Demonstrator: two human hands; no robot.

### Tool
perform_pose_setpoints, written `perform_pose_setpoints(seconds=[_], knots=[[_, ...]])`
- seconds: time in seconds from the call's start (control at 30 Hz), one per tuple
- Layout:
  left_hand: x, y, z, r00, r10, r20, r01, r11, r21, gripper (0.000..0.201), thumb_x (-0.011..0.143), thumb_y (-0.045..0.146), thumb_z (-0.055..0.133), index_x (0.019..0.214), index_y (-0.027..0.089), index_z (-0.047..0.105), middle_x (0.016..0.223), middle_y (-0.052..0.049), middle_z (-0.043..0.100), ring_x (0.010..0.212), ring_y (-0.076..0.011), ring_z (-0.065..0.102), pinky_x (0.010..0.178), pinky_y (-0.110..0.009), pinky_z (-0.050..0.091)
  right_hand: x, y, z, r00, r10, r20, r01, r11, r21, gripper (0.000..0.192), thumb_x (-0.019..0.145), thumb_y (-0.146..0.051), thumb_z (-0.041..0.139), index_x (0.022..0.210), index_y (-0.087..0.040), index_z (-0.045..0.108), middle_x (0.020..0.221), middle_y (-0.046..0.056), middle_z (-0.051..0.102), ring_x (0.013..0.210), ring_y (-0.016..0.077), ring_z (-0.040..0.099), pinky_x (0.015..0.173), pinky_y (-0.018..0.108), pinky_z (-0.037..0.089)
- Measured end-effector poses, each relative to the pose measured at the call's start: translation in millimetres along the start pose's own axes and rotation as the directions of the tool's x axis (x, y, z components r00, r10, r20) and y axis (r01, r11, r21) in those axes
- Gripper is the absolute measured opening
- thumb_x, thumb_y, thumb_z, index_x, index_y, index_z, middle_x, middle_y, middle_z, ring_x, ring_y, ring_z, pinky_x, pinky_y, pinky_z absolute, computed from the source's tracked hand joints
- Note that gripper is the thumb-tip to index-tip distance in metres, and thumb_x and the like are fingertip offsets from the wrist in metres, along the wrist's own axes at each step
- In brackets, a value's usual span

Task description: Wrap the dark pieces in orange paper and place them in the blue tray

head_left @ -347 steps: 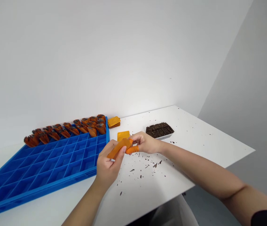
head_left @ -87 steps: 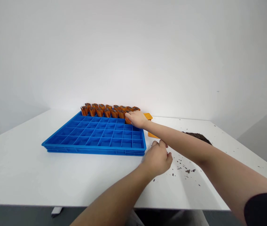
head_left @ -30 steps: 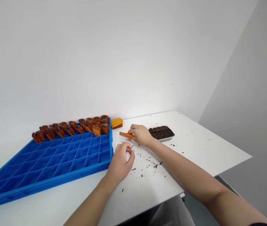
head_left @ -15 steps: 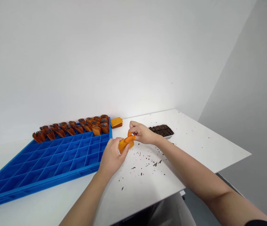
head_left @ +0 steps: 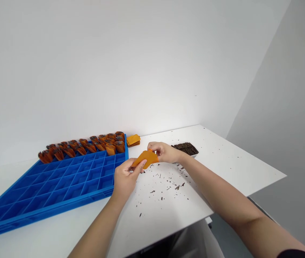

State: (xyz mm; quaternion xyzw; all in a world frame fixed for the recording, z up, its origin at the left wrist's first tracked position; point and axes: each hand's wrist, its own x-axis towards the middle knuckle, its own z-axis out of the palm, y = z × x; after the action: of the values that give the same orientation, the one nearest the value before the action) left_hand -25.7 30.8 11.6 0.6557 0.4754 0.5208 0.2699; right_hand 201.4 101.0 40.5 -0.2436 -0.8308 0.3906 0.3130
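A small orange paper envelope is held between both hands above the white table. My left hand grips its near left end, thumb on top and fingers beneath. My right hand pinches the far right end; orange covers, like finger cots, show on its fingertips. The envelope is fairly flat and slightly tilted, its broad face showing. Whether anything is inside cannot be seen. Just behind the right hand is a white tray packed with dark brown strips.
On the left stands a large blue divided tray, its back rows holding several filled orange envelopes. A stack of flat orange envelopes lies beside its back right corner. Dark crumbs are scattered over the white table, which meets a wall behind.
The envelope has turned from folded and upright between my fingers to flatter, broad face up. My right hand has closed in on its right end, and my left hand has shifted slightly left.
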Motion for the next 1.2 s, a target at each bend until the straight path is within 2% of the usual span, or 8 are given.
perform_pose_setpoints(seconds=[0.2,0.37,0.5,0.7,0.8,0.93,1.1,1.2], knots=[[1,0,0.9,0.996,-0.073,-0.048,0.071,0.997,-0.036,0.032,0.088,0.051,0.077,0.089,0.019,0.077,0.077,-0.003,0.079,0.076,-0.0231,0.078,0.067,-0.029,0.058,-8,-10,-11,0.979,0.119,0.167,-0.128,0.991,0.045,0.023,0.088,-0.029,0.076,0.108,-0.020,0.070,0.105,0.002,0.061,0.084,0.0121,0.059,0.071,0.026,0.048],[2,-2,2.1,0.997,-0.072,-0.014,0.071,0.993,-0.093,0.034,0.090,0.052,0.075,0.097,0.019,0.072,0.082,-0.003,0.080,0.076,-0.0242,0.079,0.067,-0.031,0.060,-4,-5,-2,0.994,0.049,0.100,-0.063,0.988,0.141,0.024,0.088,-0.038,0.080,0.100,-0.020,0.071,0.099,0.001,0.061,0.086,0.0129,0.057,0.076,0.028,0.048],[1,-1,1.5,0.998,-0.050,0.029,0.050,0.999,-0.021,0.031,0.092,0.048,0.072,0.102,0.019,0.069,0.081,-0.002,0.078,0.076,-0.0236,0.079,0.065,-0.030,0.057,0,2,3,0.998,0.029,0.047,-0.032,0.997,0.064,0.025,0.087,-0.042,0.081,0.090,-0.020,0.071,0.090,-0.001,0.056,0.081,0.0125,0.052,0.073,0.027,0.046],[3,0,-1.1,0.994,0.069,0.088,-0.077,0.993,0.091,0.027,0.094,0.044,0.069,0.106,0.021,0.070,0.095,-0.003,0.080,0.084,-0.0231,0.077,0.076,-0.033,0.058,-1,2,-3,0.998,0.050,0.046,-0.043,0.988,-0.151,0.022,0.088,-0.041,0.081,0.092,-0.021,0.073,0.087,-0.001,0.052,0.081,0.0137,0.050,0.068,0.025,0.043],[5,-1,-1.8,0.980,0.166,0.113,-0.182,0.972,0.147,0.026,0.096,0.042,0.068,0.112,0.024,0.076,0.110,-0.006,0.080,0.101,-0.0258,0.076,0.091,-0.039,0.059,-2,1,-5,0.998,0.041,0.052,-0.030,0.980,-0.197,0.021,0.089,-0.041,0.081,0.094,-0.021,0.077,0.086,-0.001,0.052,0.080,0.0137,0.050,0.070,0.026,0.043],[7,-7,-2.5,0.946,0.313,0.087,-0.325,0.920,0.220,0.020,0.097,0.039,0.067,0.095,0.027,0.082,0.122,-0.006,0.079,0.129,-0.0307,0.065,0.113,-0.050,0.050,-3,3,-7,0.998,0.001,0.064,0.012,0.977,-0.215,0.020,0.089,-0.040,0.081,0.094,-0.021,0.078,0.082,-0.003,0.049,0.078,0.0133,0.049,0.072,0.026,0.043],[9,-14,-2.9,0.939,0.289,0.184,-0.316,0.939,0.137,0.022,0.099,0.039,0.068,0.112,0.030,0.083,0.120,-0.004,0.081,0.134,-0.0304,0.063,0.115,-0.054,0.051,-2,9,-7,0.999,0.003,0.044,0.008,0.966,-0.259,0.021,0.091,-0.041,0.079,0.095,-0.021,0.078,0.079,-0.003,0.046,0.074,0.0131,0.046,0.070,0.027,0.040],[10,-16,-2.7,0.926,0.320,0.202,-0.348,0.930,0.121,0.018,0.099,0.037,0.068,0.107,0.032,0.084,0.113,-0.003,0.082,0.134,-0.0312,0.063,0.113,-0.055,0.053,-3,6,-7,0.999,0.024,0.031,-0.015,0.962,-0.273,0.024,0.089,-0.043,0.080,0.097,-0.021,0.078,0.078,-0.004,0.047,0.074,0.0131,0.047,0.069,0.027,0.040]])
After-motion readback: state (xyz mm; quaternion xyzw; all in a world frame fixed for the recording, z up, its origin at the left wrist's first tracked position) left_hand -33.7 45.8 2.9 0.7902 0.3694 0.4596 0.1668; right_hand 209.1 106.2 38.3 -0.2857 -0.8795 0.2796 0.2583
